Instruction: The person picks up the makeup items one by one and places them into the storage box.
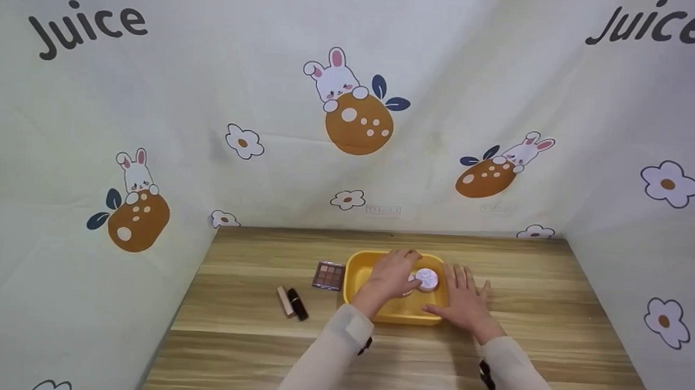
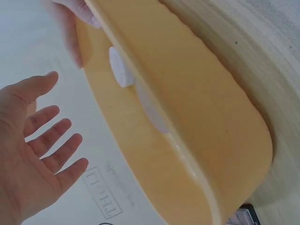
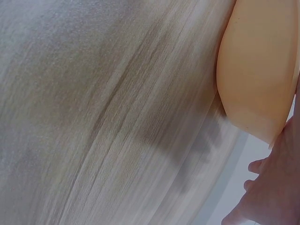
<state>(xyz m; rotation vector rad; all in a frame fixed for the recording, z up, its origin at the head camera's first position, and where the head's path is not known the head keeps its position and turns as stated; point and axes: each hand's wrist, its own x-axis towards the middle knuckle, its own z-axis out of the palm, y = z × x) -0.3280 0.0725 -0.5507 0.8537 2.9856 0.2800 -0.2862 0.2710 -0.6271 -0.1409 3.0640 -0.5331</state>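
Observation:
A yellow plastic bin rests on the wooden table. Inside it, toward the right, lies a round white compact with a marbled lid; a second whitish round thing beside it is mostly hidden by my left thumb. My left hand hovers over the bin, and the left wrist view shows its fingers spread with nothing in them. At the bin's right end is my right hand, fingers extended along the outside and thumb reaching across the front right corner. In the right wrist view this hand overlaps the bin's rim.
An eyeshadow palette lies just left of the bin. Farther left and nearer me, a black tube and a pale pink tube lie side by side. A printed cloth hangs behind the table and along both sides.

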